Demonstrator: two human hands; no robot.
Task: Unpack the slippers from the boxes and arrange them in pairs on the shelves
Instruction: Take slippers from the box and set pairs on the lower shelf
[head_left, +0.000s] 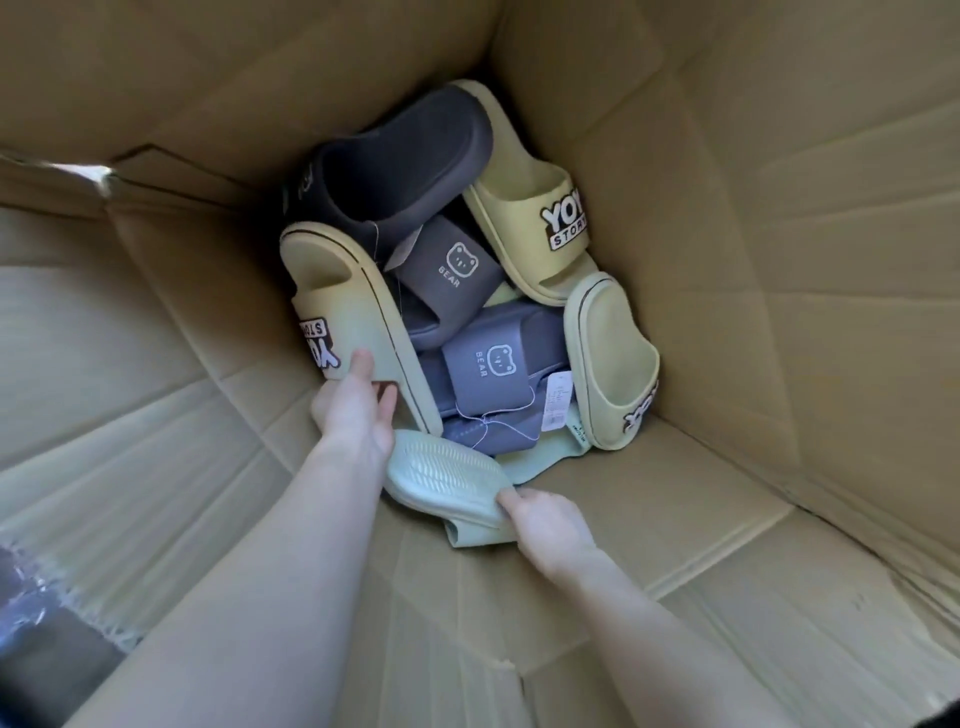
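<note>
Unpacking is the step in hand: the slippers (457, 270) lie heaped in the far corner of the cardboard box (727, 260), at the frame's centre. The left hand (358, 410) clamps the end of a yellow slipper (332, 291) at the heap's left, and the right hand (548, 525) pinches the edge of an upturned pale green slipper (447, 475) at lower centre. Next, I judge, both need lifting clear and matching with their mates.

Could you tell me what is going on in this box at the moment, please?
A person is reaching into a large brown cardboard box with both bare hands. The left hand grips the near end of a pale yellow foam slipper with a "YO STORY" strap. The right hand pinches the edge of a pale green foam slipper lying sole up. Grey "BEAR" slippers and other yellow slippers lie piled in the corner.
</note>
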